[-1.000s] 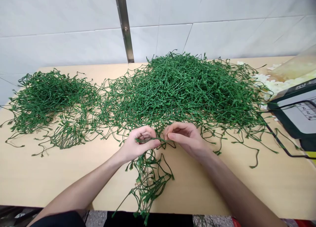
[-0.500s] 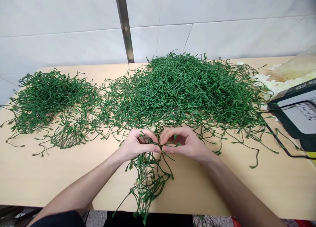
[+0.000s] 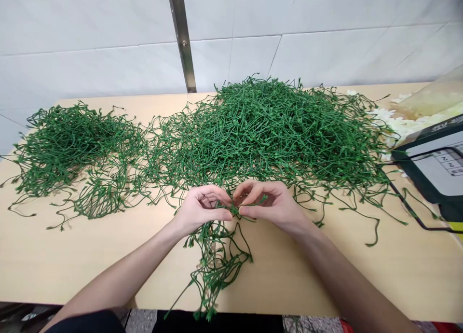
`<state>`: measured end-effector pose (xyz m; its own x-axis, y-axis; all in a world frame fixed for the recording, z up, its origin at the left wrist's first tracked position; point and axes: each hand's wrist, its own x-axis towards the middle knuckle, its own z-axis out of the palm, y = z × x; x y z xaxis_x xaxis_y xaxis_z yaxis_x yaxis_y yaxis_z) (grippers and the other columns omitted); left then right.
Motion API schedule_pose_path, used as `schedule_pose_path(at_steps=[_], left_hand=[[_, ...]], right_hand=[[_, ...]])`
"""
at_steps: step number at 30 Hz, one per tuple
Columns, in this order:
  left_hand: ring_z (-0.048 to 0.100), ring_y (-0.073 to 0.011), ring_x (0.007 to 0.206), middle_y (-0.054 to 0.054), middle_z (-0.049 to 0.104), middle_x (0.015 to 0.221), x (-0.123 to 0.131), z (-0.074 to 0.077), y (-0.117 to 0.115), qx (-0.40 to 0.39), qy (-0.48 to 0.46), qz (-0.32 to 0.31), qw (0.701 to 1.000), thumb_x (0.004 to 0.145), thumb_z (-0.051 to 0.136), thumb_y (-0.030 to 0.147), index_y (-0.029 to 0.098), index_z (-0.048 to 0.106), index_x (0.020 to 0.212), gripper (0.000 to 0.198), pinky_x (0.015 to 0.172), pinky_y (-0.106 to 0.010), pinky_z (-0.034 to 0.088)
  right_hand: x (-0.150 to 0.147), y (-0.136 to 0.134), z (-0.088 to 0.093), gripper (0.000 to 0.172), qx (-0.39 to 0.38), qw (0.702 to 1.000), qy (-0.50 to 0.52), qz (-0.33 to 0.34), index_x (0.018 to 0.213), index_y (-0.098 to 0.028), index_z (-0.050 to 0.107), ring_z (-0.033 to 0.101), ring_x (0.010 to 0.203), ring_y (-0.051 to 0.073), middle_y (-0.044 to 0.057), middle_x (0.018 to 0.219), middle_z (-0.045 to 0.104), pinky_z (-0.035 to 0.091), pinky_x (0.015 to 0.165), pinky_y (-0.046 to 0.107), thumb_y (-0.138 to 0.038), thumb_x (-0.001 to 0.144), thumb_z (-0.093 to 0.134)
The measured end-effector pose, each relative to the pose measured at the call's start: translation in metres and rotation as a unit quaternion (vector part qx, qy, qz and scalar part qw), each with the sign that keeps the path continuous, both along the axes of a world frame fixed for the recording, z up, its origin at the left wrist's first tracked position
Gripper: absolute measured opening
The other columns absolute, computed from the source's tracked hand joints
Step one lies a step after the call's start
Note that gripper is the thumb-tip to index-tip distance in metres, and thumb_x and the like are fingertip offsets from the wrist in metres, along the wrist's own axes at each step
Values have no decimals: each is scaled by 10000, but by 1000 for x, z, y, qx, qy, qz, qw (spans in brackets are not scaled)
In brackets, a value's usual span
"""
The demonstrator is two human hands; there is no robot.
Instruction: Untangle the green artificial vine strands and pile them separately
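My left hand [image 3: 202, 207] and my right hand [image 3: 273, 205] meet above the table, thumbs and fingers curled toward each other. Between their fingertips is a thin green plastic flower stem [image 3: 235, 210], partly hidden by the fingers. Both hands pinch at it. Below them a loose cluster of green stems [image 3: 217, 270] lies on the table and trails over its front edge. Just beyond my hands rises a large heap of the same stems [image 3: 275, 125], with budlike tips.
A smaller heap of stems [image 3: 72, 140] lies at the left of the wooden table [image 3: 289, 280]. White artificial flowers [image 3: 405, 125] and a dark-framed box [image 3: 434, 164] with a black handle stand at the right. A tiled wall [image 3: 325, 53] with a metal strip [image 3: 183, 43] closes the back.
My fingertips have loosened and shifted slightly upward around the stem, the right fingers lifting a little. The cluster below has moved up slightly from the table's edge. The heaps look the same.
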<state>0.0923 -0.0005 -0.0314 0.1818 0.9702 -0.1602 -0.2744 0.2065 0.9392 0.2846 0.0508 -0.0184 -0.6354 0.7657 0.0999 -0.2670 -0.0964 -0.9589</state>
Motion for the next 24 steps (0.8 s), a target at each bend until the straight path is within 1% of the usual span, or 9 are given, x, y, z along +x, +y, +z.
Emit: schedule_pose_path(at_steps=[3, 5, 8, 13, 16, 19, 22, 24], left_hand=[[587, -97, 592, -10, 678, 664, 1, 2, 0, 2, 27, 17, 999, 561, 889, 244, 127, 700, 719, 273, 555, -206, 463], [554, -86, 561, 3, 658, 634, 1, 3, -1, 3, 39, 29, 999, 540, 899, 219, 131, 701, 700, 269, 534, -201, 436], [551, -85, 569, 17, 644, 617, 2, 3, -1, 13, 44, 30, 998, 488, 917, 165, 141, 706, 687, 291, 552, -199, 434], [580, -124, 643, -11, 669, 693, 1, 0, -3, 47, 78, 28, 995, 461, 933, 203, 148, 716, 695, 324, 592, -236, 459], [584, -128, 666, -14, 664, 708, 0, -1, -4, 63, 85, 19, 994, 496, 926, 216, 148, 706, 699, 307, 605, -238, 460], [578, -116, 665, -7, 647, 706, 2, -1, -4, 62, 83, 18, 994, 532, 914, 216, 141, 663, 704, 313, 609, -229, 462], [567, -92, 658, 11, 624, 700, 3, 1, -5, 63, 38, 11, 997, 569, 901, 199, 146, 593, 761, 367, 624, -207, 462], [579, -86, 677, 10, 638, 728, 2, 2, -5, 66, 10, -1, 998, 611, 882, 189, 158, 561, 853, 403, 653, -201, 467]], right_hand=[[0, 0, -1, 181, 11, 1000, -19, -4, 711, -261, 770, 665, 816, 131, 17, 871, 713, 544, 637, 257, -97, 661, 829], [0, 1, -2, 174, 27, 999, -28, -1, 713, -259, 778, 661, 811, 131, 22, 875, 704, 554, 664, 270, -109, 650, 838], [-1, 1, -4, 161, 42, 999, -34, -7, 710, -254, 782, 662, 807, 134, 28, 876, 699, 560, 705, 289, -122, 644, 845], [-1, 0, -5, 141, 41, 998, -39, -37, 699, -252, 777, 661, 800, 147, 30, 846, 697, 554, 689, 298, -156, 637, 860], [-2, 0, -4, 136, 39, 998, -42, -31, 683, -247, 771, 657, 794, 146, 30, 856, 698, 551, 700, 305, -168, 627, 867], [-3, 0, -3, 137, 31, 998, -45, -29, 646, -235, 752, 646, 770, 140, 22, 825, 690, 549, 688, 301, -170, 616, 868], [-3, -1, -2, 165, 5, 999, -36, -29, 630, -205, 709, 642, 746, 133, 16, 787, 680, 556, 679, 290, -155, 610, 865], [-4, -2, -2, 202, -21, 999, -24, -26, 642, -188, 673, 642, 725, 121, 6, 768, 673, 563, 670, 271, -134, 604, 864]])
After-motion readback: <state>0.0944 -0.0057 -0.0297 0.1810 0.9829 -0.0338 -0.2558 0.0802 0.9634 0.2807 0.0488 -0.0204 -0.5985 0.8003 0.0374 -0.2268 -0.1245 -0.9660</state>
